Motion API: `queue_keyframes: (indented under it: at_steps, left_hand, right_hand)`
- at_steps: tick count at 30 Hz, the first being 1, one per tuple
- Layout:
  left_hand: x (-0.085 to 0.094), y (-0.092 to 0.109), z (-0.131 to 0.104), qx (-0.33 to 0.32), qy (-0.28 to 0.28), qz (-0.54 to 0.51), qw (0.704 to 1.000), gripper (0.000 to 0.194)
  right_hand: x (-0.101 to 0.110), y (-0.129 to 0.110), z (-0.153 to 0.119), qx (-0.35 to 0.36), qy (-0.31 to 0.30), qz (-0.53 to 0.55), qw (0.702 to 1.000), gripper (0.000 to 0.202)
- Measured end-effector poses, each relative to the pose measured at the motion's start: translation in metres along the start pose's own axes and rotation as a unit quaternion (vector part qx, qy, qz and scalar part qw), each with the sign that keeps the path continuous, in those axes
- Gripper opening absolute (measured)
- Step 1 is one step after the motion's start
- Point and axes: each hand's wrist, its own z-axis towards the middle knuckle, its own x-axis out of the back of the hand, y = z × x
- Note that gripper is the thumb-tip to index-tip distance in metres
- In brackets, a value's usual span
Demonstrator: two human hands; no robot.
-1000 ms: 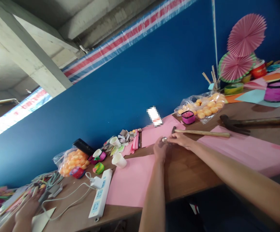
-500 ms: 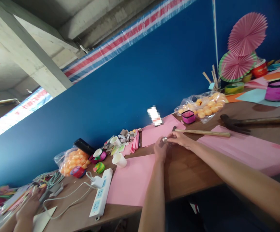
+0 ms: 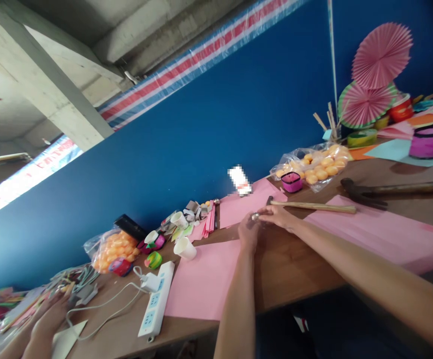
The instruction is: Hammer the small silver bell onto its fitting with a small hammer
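Between my two hands is a small shiny metallic ball (image 3: 255,217). My left hand (image 3: 248,231) has its fingers closed round the ball's left side. The fingertips of my right hand (image 3: 275,217) are pinched at the ball's right side. Both hands are over the brown table (image 3: 291,259), near the head of a small wooden-handled hammer (image 3: 313,205). Pink paper (image 3: 205,279) lies to the left of my left forearm, and another pink sheet (image 3: 380,232) lies beyond my right forearm.
A white power strip (image 3: 157,299) with a plugged-in cable and a paper cup (image 3: 185,248) are on the left. A claw hammer (image 3: 399,189), a pink basket (image 3: 291,182) and a bag of orange balls (image 3: 324,167) are on the right. Another person's hands (image 3: 50,314) are at far left.
My hands and the metallic ball have hardly moved. At far left, the other person's hands have shifted slightly and come closer together.
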Motion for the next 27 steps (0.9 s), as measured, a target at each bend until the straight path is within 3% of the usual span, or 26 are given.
queue_keyframes:
  at_steps: [13,21,24,27]
  left_hand:
    - [-0.001,0.000,0.002,0.007,0.039,-0.096,0.995,0.028]
    - [-0.002,-0.005,0.000,0.013,0.018,-0.066,0.998,0.024]
    - [0.000,-0.003,0.004,0.009,0.036,-0.076,0.996,0.024]
    - [0.008,0.013,0.020,-0.009,0.066,-0.093,0.993,0.019]
  right_hand:
    - [0.001,0.000,0.000,0.027,-0.016,0.004,1.000,0.025]
    - [-0.001,0.005,-0.001,0.081,-0.007,-0.035,0.996,0.026]
    - [-0.004,0.002,0.003,0.117,0.043,-0.043,0.991,0.025]
    - [-0.012,-0.014,0.003,0.150,0.080,-0.051,0.984,0.022]
